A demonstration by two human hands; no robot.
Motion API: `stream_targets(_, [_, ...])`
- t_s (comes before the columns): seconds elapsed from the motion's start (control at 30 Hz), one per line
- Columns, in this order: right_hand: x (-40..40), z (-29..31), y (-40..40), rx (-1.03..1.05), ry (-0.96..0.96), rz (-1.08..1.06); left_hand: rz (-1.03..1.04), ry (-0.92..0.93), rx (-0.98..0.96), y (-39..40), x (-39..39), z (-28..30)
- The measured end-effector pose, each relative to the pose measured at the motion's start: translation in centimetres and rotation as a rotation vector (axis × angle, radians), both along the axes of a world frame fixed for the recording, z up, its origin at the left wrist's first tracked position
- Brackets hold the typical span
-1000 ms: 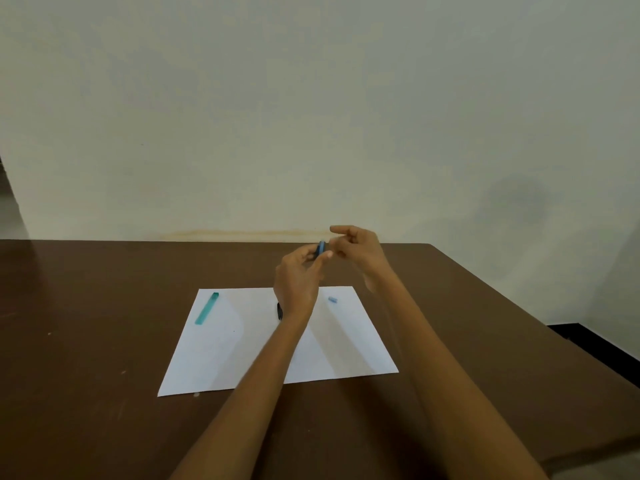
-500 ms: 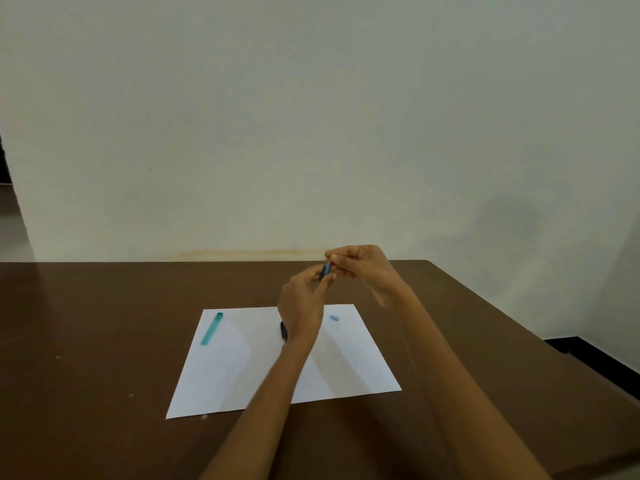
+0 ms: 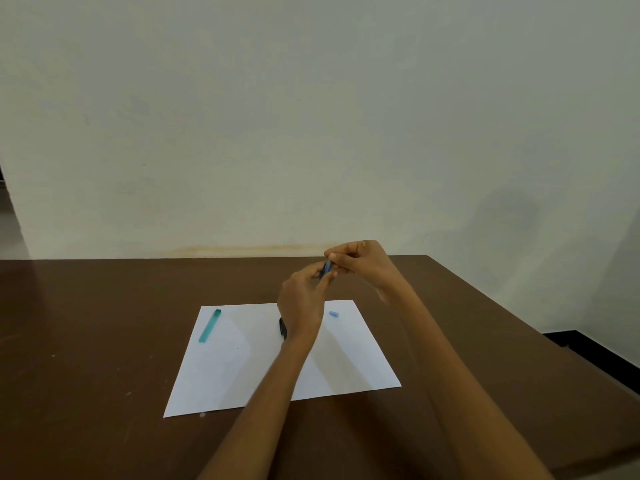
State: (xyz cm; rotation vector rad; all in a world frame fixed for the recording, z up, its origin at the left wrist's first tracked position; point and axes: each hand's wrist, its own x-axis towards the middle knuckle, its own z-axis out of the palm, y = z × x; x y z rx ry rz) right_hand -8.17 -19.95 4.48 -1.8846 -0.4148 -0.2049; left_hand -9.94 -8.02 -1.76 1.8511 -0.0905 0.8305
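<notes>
Both my hands are raised above a white sheet of paper on the brown table. A small blue piece sits between them: my left hand pinches its lower end and my right hand pinches its upper end with curled fingers. Most of the piece is hidden by fingers. A teal bar lies on the paper's far left corner. A tiny light-blue piece lies on the paper at the right. A black object lies on the paper, partly hidden behind my left wrist.
A plain pale wall stands right behind the table's far edge. The table's right edge runs diagonally, with dark floor beyond it.
The view has tilted, so table and hands sit lower in the frame. My right hand's fingers have curled more tightly onto the blue piece; both hands stay together above the paper.
</notes>
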Motion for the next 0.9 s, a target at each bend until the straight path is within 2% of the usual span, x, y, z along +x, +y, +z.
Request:
stream_targets(0.17, [0.0, -0.3, -0.7, -0.112, -0.017, 0.049, -0.004, 0.006, -0.004, 0.1, 0.3, -0.5])
stream_targets(0.33, [-0.1, -1.0, -0.7, 0.114, 0.049, 0.107, -0.024, 0.010, -0.057, 0.1, 0.3, -0.3])
stream_targets(0.4, [0.3, -1.9, -0.8, 0.119, 0.077, 0.028, -0.021, 0.022, -0.082, 0.1, 0.3, -0.2])
stream_targets(0.43, [0.6, -2.6, -0.8, 0.020, 0.072, -0.050, -0.016, 0.031, -0.096, 0.1, 0.2, -0.1])
stream_targets(0.53, [1.3, -4.8, -0.7, -0.467, 0.055, -0.200, -0.021, 0.062, -0.141, 0.1, 0.2, 0.0])
stream_targets(0.63, [1.4, -6.4, 0.2, -0.704, 0.081, -0.189, -0.026, 0.067, -0.162, 0.1, 0.3, 0.1])
stream_targets(0.73, [1.5, -7.3, 0.8, -0.805, 0.068, -0.228, -0.036, 0.067, -0.186, 0.1, 0.3, 0.1])
stream_targets(0.9, [1.8, -7.2, 1.0, -0.750, 0.054, -0.260, -0.049, 0.061, -0.181, 0.1, 0.3, 0.1])
